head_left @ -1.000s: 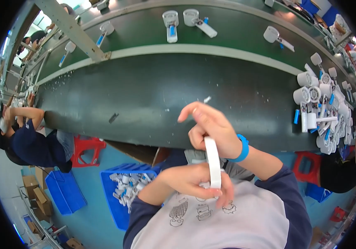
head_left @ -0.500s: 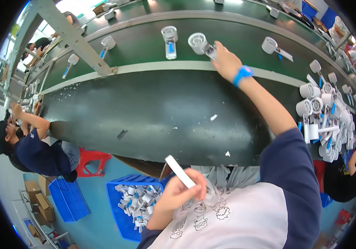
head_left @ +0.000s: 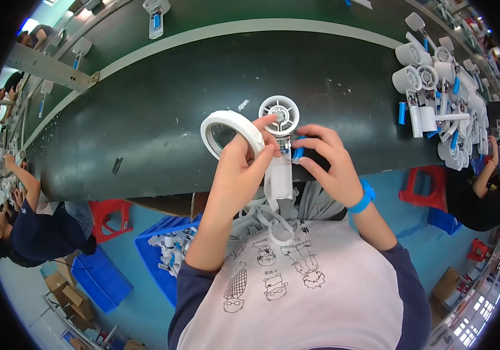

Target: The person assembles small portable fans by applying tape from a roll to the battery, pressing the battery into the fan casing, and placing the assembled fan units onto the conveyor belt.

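A white handheld fan point(head_left: 293, 111) lies at the near edge of the dark work surface, its round head away from me and its handle point(head_left: 280, 178) toward me. The handle's inside shows, with a small circuit board and thin wires. My left hand point(head_left: 239, 172) is closed on a roll of white tape point(head_left: 216, 120), its index fingertip against the fan's grille. Beside the board, my right hand point(head_left: 334, 163) pinches a blue cylindrical battery point(head_left: 299, 151) between thumb and fingers. Below the handle, a pale strip point(head_left: 272, 201) hangs in loops; its source is unclear.
Many white fans point(head_left: 428, 119) are heaped at the right of the dark surface point(head_left: 162, 105). Beyond a pale rail point(head_left: 250, 24) runs a green belt carrying more fans. Low at left stands a blue crate point(head_left: 151, 259) of white parts. Other people sit at both sides.
My right hand has come back from the belt, and a fan now lies before me. My left hand has moved up and forward with the tape roll. The head view has shifted.
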The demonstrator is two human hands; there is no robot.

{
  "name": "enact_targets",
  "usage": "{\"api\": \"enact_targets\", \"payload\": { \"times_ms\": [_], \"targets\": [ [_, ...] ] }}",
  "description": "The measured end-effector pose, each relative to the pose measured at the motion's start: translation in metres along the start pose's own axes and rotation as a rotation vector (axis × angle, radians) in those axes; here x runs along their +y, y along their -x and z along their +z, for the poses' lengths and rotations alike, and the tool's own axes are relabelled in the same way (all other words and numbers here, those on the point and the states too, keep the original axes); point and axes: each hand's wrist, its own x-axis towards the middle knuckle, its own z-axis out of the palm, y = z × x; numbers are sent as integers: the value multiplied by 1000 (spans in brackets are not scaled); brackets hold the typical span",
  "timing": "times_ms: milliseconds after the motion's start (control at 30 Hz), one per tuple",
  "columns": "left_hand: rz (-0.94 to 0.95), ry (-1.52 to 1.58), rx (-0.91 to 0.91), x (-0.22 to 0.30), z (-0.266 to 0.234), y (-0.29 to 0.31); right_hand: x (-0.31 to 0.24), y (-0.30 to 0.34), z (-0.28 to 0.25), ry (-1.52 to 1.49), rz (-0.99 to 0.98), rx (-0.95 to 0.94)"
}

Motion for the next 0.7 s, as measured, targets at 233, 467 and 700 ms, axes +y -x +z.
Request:
{"api": "enact_targets", "payload": {
  "times_ms": [233,467,700],
  "targets": [
    [-18,21,16,-2,3,16,3,8,0,-212,47,-22],
    [4,55,43,-8,7,25,-3,32,9,-50,43,-109],
    [35,-79,104,-7,7,36,-17,23,-1,-921,532,40]
  ]
}}
